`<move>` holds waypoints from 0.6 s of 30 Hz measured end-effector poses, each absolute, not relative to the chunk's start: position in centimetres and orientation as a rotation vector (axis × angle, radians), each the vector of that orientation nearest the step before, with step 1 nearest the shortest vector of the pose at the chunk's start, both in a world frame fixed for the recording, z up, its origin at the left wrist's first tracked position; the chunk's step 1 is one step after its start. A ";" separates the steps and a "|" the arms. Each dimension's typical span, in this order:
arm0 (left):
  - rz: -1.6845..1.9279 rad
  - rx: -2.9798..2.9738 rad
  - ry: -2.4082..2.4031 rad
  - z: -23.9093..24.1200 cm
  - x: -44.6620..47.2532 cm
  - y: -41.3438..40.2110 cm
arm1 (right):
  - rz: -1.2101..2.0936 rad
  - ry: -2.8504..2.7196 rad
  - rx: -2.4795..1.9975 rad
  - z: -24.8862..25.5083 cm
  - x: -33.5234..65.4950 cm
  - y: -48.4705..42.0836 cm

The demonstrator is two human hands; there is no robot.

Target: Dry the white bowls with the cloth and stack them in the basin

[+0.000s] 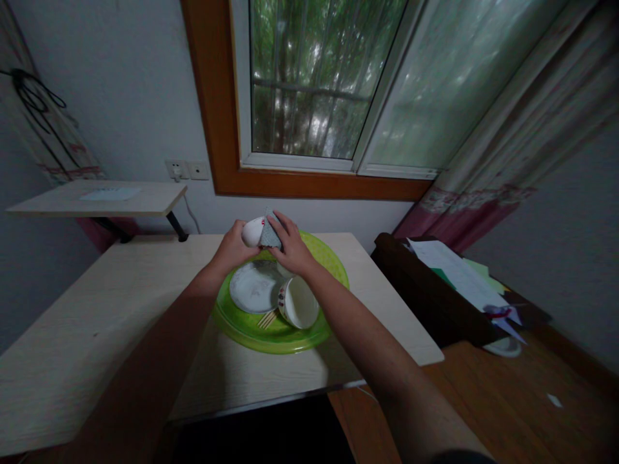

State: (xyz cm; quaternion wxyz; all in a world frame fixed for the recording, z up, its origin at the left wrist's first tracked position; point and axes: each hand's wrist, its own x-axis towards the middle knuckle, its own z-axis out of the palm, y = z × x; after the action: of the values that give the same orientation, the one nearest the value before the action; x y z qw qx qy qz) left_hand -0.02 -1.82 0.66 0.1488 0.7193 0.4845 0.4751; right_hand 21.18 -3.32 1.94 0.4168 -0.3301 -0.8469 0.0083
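Note:
Above the far part of a green tray, my left hand is closed around a small white bowl with a bit of red on it. My right hand presses a grey cloth against the bowl's right side, its fingers bent over the cloth. Beneath the hands, a white plate lies on the tray. A patterned white bowl rests tilted on its side to the right of the plate. Chopsticks poke out in front of it, their other ends hidden.
The tray sits on a pale wooden table. A raised shelf with a paper stands at the back left. Behind are a wall and window. A dark box with papers on top is right of the table.

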 end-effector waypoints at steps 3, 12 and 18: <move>1.353 2.074 1.387 0.7 0.1 -1.9 | -0.024 -2.211 -0.815 2.4 20.6 -4.1; 1.388 2.051 1.432 0.8 0.1 -1.9 | 0.017 -2.069 -0.903 2.0 20.6 -3.3; 1.374 2.116 1.467 1.1 0.1 -2.1 | 0.057 -1.970 -0.967 1.1 21.6 -1.9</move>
State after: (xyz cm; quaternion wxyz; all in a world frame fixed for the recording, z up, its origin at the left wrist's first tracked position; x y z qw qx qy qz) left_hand 0.12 -2.11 1.09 0.1113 0.7204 0.4995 0.4680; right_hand 21.60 -1.89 1.13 0.4559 -0.3921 -0.7987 0.0229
